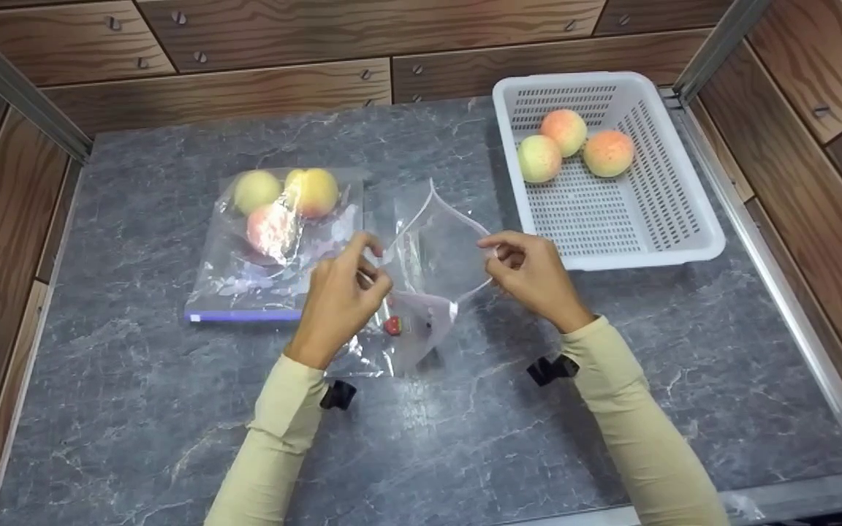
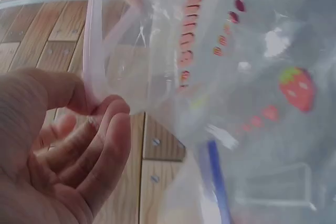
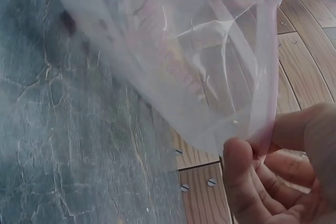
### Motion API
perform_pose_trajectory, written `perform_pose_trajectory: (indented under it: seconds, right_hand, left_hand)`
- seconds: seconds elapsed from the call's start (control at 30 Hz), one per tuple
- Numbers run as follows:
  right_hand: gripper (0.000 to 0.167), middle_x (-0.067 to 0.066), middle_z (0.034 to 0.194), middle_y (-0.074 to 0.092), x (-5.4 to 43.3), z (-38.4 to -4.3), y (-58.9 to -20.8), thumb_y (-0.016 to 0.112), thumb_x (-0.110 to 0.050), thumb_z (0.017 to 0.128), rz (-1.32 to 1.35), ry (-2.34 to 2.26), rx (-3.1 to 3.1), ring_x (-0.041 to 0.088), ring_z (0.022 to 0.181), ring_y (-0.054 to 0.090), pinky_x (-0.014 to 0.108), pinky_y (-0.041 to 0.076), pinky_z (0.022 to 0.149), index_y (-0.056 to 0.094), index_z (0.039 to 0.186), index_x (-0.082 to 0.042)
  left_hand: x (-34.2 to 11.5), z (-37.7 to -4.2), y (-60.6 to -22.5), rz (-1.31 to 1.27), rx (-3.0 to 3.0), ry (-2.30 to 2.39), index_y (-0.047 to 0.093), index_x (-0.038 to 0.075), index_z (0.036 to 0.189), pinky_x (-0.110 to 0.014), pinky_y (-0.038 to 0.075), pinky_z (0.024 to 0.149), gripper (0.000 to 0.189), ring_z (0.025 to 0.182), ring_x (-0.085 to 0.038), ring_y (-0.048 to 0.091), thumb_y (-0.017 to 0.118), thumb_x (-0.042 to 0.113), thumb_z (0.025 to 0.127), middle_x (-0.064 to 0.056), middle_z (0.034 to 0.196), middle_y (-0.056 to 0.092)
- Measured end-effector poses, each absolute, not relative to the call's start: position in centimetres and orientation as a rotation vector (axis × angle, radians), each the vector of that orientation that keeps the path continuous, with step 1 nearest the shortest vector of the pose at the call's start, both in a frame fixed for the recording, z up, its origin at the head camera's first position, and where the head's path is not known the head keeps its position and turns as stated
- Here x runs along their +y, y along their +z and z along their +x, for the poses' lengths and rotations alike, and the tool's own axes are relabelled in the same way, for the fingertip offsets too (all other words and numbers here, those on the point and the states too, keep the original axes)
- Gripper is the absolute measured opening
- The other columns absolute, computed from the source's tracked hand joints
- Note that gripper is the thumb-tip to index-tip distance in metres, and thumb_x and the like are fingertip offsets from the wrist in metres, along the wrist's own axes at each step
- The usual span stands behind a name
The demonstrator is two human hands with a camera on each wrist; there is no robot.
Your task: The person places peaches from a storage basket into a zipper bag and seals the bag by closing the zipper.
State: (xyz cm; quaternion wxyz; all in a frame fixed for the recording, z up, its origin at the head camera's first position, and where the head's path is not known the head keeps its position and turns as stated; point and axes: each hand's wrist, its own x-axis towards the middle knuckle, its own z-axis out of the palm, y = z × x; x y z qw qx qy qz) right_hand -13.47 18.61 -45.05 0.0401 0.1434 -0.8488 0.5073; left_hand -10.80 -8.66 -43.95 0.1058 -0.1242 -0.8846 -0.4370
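Between both hands a clear zip bag is held with its mouth spread into a diamond shape. My left hand pinches one side of the pinkish zip rim, thumb against finger, as the left wrist view also shows. On the opposite side my right hand pinches the rim between thumb and forefinger. Red lettering and a strawberry print mark the bag's wall. No fruit shows inside it. Left of it lies a second zip bag with a blue zip, holding three peaches, partly behind my left hand.
A white plastic basket stands at the back right, with three peaches in it. The grey marbled table is bordered by wood-patterned panels at the back and sides.
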Motion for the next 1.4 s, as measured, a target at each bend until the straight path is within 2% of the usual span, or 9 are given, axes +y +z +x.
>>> perform_pose_trajectory:
  seconds: [0.17,0.4,0.5,0.7,0.73,0.8,0.93,1.2,1.4]
  right_hand:
    - [0.027,0.01,0.076,0.067,18.2,-13.8,-44.6,0.065,0.008,0.09,0.555,1.602,-2.609,0.013,0.055,0.059,0.022,0.052,0.049,0.073,0.115,0.001]
    - [0.052,0.009,0.09,0.07,18.8,-15.3,-41.5,0.072,-0.008,0.094,0.728,1.412,-2.791,0.019,0.074,0.066,0.031,0.058,0.068,0.055,0.144,-0.01]
    - [0.048,0.012,0.095,0.071,19.7,-17.0,-39.0,0.071,-0.013,0.095,0.69,1.337,-2.761,0.02,0.078,0.065,0.029,0.057,0.071,0.057,0.141,-0.007]
    - [0.031,0.017,0.099,0.07,21.2,-21.9,-35.3,0.065,-0.009,0.097,0.493,1.139,-2.66,0.021,0.083,0.064,0.016,0.053,0.073,0.066,0.128,-0.003]
    - [0.031,0.018,0.1,0.07,21.4,-22.9,-35.2,0.064,-0.009,0.098,0.469,1.079,-2.659,0.023,0.084,0.065,0.019,0.054,0.075,0.067,0.127,-0.002]
    - [0.031,0.019,0.101,0.07,22.1,-24.9,-35.4,0.063,-0.01,0.097,0.427,0.936,-2.653,0.027,0.088,0.066,0.027,0.055,0.078,0.067,0.126,-0.001]
    - [0.033,0.023,0.109,0.067,23.7,-28.8,-37.5,0.063,-0.011,0.096,0.373,0.714,-2.672,0.039,0.098,0.064,0.052,0.052,0.086,0.066,0.127,0.0]
    - [0.045,0.03,0.137,0.053,25.8,-32.0,-41.9,0.063,-0.012,0.095,0.386,0.581,-2.942,0.052,0.125,0.051,0.065,0.044,0.102,0.057,0.138,0.0]
    - [0.062,0.029,0.149,0.041,26.4,-32.9,-43.5,0.068,-0.021,0.092,0.363,0.574,-3.19,0.054,0.132,0.042,0.069,0.038,0.105,0.047,0.148,-0.005]
  left_hand:
    - [-7.3,-11.7,-43.6,-0.475,-2.561,-1.303,0.07,0.006,0.093,-0.031,0.058,0.061,0.011,0.063,-0.011,0.068,0.064,0.001,0.085,-0.002,0.075,0.074]
    - [-6.7,-12.0,-43.7,-0.48,-2.491,-1.345,0.073,0.002,0.091,-0.028,0.059,0.061,0.009,0.062,-0.011,0.068,0.066,-0.001,0.085,-0.005,0.075,0.074]
    - [-6.7,-12.0,-43.6,-0.473,-2.487,-1.371,0.073,0.002,0.091,-0.027,0.059,0.061,0.009,0.063,-0.012,0.069,0.066,0.0,0.086,-0.005,0.076,0.074]
    - [-6.8,-11.8,-43.5,-0.448,-2.511,-1.431,0.073,0.001,0.093,-0.026,0.06,0.064,0.008,0.066,-0.014,0.07,0.068,0.0,0.087,-0.007,0.078,0.075]
    - [-6.8,-11.8,-43.5,-0.448,-2.514,-1.441,0.073,0.001,0.093,-0.025,0.06,0.064,0.008,0.066,-0.014,0.07,0.068,0.001,0.087,-0.007,0.078,0.075]
    - [-6.6,-11.8,-43.6,-0.457,-2.512,-1.457,0.073,0.001,0.093,-0.024,0.059,0.064,0.007,0.066,-0.014,0.07,0.069,0.001,0.087,-0.007,0.079,0.075]
    - [-6.3,-11.6,-43.9,-0.49,-2.513,-1.47,0.073,0.001,0.093,-0.023,0.059,0.063,0.007,0.066,-0.012,0.07,0.068,0.002,0.088,-0.005,0.078,0.075]
    - [-5.9,-11.4,-44.1,-0.517,-2.534,-1.521,0.073,0.002,0.096,-0.023,0.059,0.064,0.008,0.066,-0.01,0.07,0.068,0.004,0.091,-0.003,0.079,0.075]
    - [-6.0,-11.9,-44.0,-0.511,-2.517,-1.524,0.073,0.003,0.096,-0.022,0.059,0.063,0.007,0.065,-0.008,0.069,0.068,0.005,0.091,-0.002,0.078,0.075]
